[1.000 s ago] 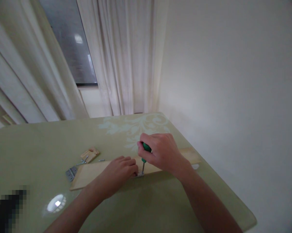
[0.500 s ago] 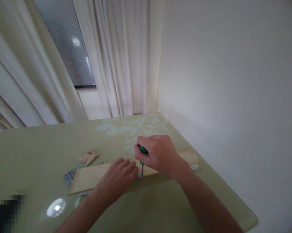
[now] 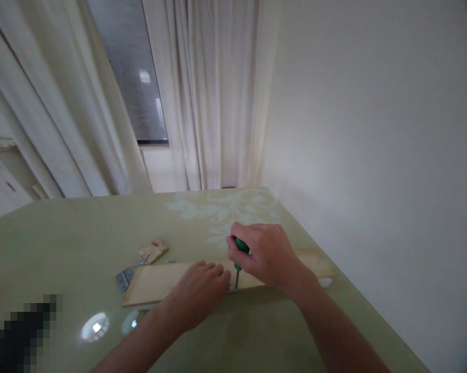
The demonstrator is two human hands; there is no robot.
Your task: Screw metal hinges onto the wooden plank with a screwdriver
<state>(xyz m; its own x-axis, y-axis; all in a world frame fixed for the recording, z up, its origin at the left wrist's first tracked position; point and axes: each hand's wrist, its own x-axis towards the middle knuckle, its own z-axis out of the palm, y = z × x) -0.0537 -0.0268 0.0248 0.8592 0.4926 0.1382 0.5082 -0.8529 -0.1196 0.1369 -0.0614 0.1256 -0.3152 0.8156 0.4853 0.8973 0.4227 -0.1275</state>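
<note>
A long pale wooden board [image 3: 159, 282] lies across the table. My right hand [image 3: 266, 256] is wrapped round a screwdriver's green handle [image 3: 241, 245], with its shaft [image 3: 237, 280] standing nearly upright. The tip meets a small metal piece, seemingly a hinge [image 3: 233, 290], at the board's near edge; my hand partly hides that piece. My left hand [image 3: 202, 290] grips the board just left of the tip, fingers curled over it and thumb out of sight.
Beyond the board's left end lie a grey metal hinge [image 3: 124, 280], several screws [image 3: 144, 260] and a small wooden block [image 3: 154, 250]. The glossy green table [image 3: 81, 233] runs to a white wall [image 3: 373, 155] on the right. Curtains [image 3: 202, 103] hang behind it.
The whole view has shifted, so the table and both hands appear slightly farther right and lower. Both hands keep their hold, and the screwdriver stays at the same spot on the board.
</note>
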